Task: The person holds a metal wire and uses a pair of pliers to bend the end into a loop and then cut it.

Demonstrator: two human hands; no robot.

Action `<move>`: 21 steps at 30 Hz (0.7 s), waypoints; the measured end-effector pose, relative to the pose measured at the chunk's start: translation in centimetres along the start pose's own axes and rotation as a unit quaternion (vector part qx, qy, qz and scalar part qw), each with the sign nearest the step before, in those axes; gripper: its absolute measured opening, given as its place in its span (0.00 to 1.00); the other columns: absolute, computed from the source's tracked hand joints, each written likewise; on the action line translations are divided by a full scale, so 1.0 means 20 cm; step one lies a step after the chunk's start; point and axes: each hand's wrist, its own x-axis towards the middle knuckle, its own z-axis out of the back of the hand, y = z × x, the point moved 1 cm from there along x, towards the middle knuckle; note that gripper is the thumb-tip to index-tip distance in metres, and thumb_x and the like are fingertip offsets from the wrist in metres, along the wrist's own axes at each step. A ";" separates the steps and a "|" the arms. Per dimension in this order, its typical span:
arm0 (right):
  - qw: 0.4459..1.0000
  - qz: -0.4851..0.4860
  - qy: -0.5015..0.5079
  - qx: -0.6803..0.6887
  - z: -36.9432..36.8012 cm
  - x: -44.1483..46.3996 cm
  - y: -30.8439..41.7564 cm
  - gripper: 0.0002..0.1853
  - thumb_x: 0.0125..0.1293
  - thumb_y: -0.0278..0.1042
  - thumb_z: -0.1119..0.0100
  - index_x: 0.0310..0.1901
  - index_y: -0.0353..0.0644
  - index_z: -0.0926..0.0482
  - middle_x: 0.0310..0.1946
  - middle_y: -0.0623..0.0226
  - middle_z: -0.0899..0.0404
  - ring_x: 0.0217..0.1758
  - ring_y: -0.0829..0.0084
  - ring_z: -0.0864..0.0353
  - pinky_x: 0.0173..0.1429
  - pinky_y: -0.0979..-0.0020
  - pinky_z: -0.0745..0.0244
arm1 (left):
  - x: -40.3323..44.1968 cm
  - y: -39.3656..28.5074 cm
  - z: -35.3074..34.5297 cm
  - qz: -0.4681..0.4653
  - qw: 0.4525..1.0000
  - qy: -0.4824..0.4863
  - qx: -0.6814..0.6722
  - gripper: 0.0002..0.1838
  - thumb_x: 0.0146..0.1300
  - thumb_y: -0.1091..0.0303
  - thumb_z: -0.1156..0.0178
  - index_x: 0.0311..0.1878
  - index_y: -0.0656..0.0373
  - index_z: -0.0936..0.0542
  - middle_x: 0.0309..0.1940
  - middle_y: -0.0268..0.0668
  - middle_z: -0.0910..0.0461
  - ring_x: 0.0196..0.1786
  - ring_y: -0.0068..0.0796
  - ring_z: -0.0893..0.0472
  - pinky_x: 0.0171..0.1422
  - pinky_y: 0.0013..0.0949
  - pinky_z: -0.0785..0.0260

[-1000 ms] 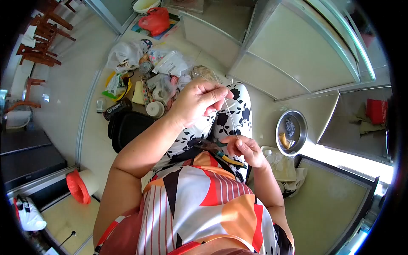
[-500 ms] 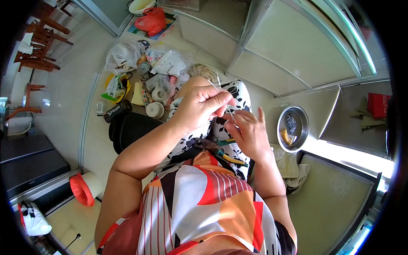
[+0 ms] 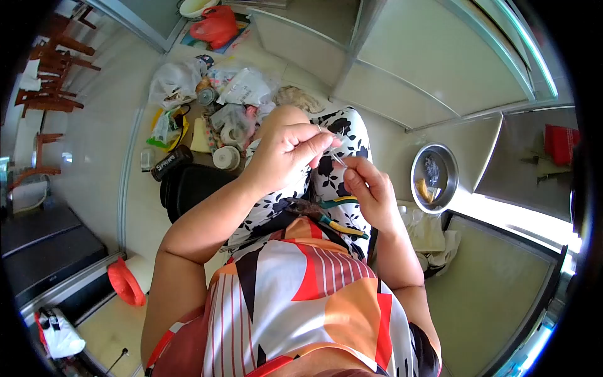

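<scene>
Thin white strands (image 3: 339,161) run between my two hands above my patterned trousers. My left hand (image 3: 290,154) pinches them between thumb and fingertips, and short ends stick up past it. Just to its right, my right hand (image 3: 372,188) is closed on the lower part of the strands with thumb and forefinger. Pliers with yellow and green handles (image 3: 342,227) lie in my lap, beside a small dark brown bundle (image 3: 304,207) whose nature I cannot make out.
A steel bowl (image 3: 450,200) with a yellowish piece and grey mesh is on the floor at right. Plastic bags (image 3: 244,87), tape rolls and a black can (image 3: 171,163) lie at upper left. Cabinets (image 3: 418,69) stand ahead; a red ring-shaped thing (image 3: 125,282) is at lower left.
My right hand has risen from my lap to meet the left, and its spread fingers have closed on the strands. The gap between my hands has shrunk. The view has shifted slightly.
</scene>
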 end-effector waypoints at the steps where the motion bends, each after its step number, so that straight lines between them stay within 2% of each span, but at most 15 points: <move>1: 1.000 0.018 -0.010 -0.013 0.00 0.01 0.02 0.07 0.67 0.30 0.47 0.44 0.39 0.23 0.24 0.65 0.25 0.25 0.74 0.25 0.33 0.73 0.30 | -0.01 0.00 -0.02 0.004 1.000 -0.006 0.016 0.13 0.70 0.66 0.48 0.42 0.65 0.18 0.21 0.26 0.27 0.24 0.13 0.32 0.29 0.18 0.39; 3: 0.997 0.054 -0.029 -0.038 0.00 0.02 0.05 0.08 0.65 0.29 0.45 0.44 0.40 0.23 0.24 0.65 0.25 0.25 0.73 0.25 0.33 0.73 0.29 | -0.02 0.01 -0.05 0.013 0.999 -0.017 0.049 0.13 0.69 0.66 0.48 0.42 0.66 0.18 0.22 0.26 0.26 0.25 0.13 0.31 0.30 0.19 0.38; 4: 0.994 0.073 -0.047 -0.061 0.00 0.03 0.03 0.08 0.63 0.28 0.43 0.43 0.40 0.23 0.25 0.62 0.24 0.26 0.68 0.22 0.32 0.72 0.28 | -0.02 0.02 -0.06 -0.007 0.998 -0.022 0.055 0.12 0.69 0.67 0.47 0.41 0.66 0.19 0.23 0.28 0.25 0.26 0.14 0.30 0.31 0.19 0.37; 8: 0.964 0.160 -0.106 -0.182 0.00 0.05 0.03 0.04 0.60 0.28 0.42 0.37 0.42 0.22 0.27 0.61 0.22 0.26 0.59 0.22 0.30 0.66 0.27 | -0.02 0.01 -0.04 -0.033 0.991 -0.008 0.126 0.12 0.69 0.68 0.47 0.39 0.68 0.20 0.23 0.28 0.26 0.26 0.14 0.31 0.30 0.20 0.38; 11: 0.953 0.169 -0.091 -0.233 0.02 0.04 0.06 0.04 0.59 0.30 0.40 0.35 0.42 0.22 0.25 0.63 0.23 0.24 0.59 0.22 0.28 0.65 0.28 | -0.03 0.03 -0.03 -0.006 0.995 0.016 0.103 0.11 0.68 0.69 0.47 0.37 0.68 0.21 0.21 0.28 0.28 0.25 0.14 0.31 0.29 0.20 0.39; 14: 0.935 0.220 -0.107 -0.256 0.00 0.05 0.07 0.04 0.58 0.31 0.38 0.33 0.42 0.23 0.23 0.64 0.25 0.24 0.61 0.22 0.26 0.65 0.29 | -0.03 0.02 -0.06 0.007 0.998 0.027 0.055 0.12 0.68 0.68 0.47 0.34 0.68 0.21 0.20 0.28 0.28 0.24 0.14 0.32 0.28 0.21 0.40; 17: 0.922 0.253 -0.150 -0.251 -0.01 0.05 0.07 0.04 0.56 0.26 0.38 0.32 0.40 0.22 0.20 0.64 0.28 0.20 0.65 0.27 0.25 0.68 0.33 | -0.02 0.03 -0.05 0.000 0.998 0.023 0.052 0.14 0.68 0.66 0.47 0.32 0.68 0.22 0.19 0.30 0.28 0.23 0.15 0.33 0.28 0.23 0.39; 19: 0.926 0.249 -0.126 -0.255 0.01 0.04 0.07 0.04 0.56 0.29 0.38 0.32 0.41 0.23 0.21 0.66 0.27 0.21 0.64 0.26 0.24 0.67 0.32 | -0.02 0.02 -0.05 0.003 0.999 0.024 0.036 0.15 0.69 0.65 0.48 0.31 0.67 0.23 0.19 0.29 0.28 0.24 0.15 0.32 0.28 0.22 0.39; 21: 0.930 0.241 -0.103 -0.257 0.01 0.04 0.06 0.06 0.57 0.33 0.37 0.33 0.42 0.24 0.22 0.66 0.25 0.23 0.64 0.23 0.24 0.66 0.30 | -0.03 0.01 -0.05 0.064 0.995 0.051 -0.052 0.14 0.69 0.66 0.48 0.31 0.67 0.22 0.19 0.28 0.29 0.24 0.14 0.34 0.28 0.21 0.41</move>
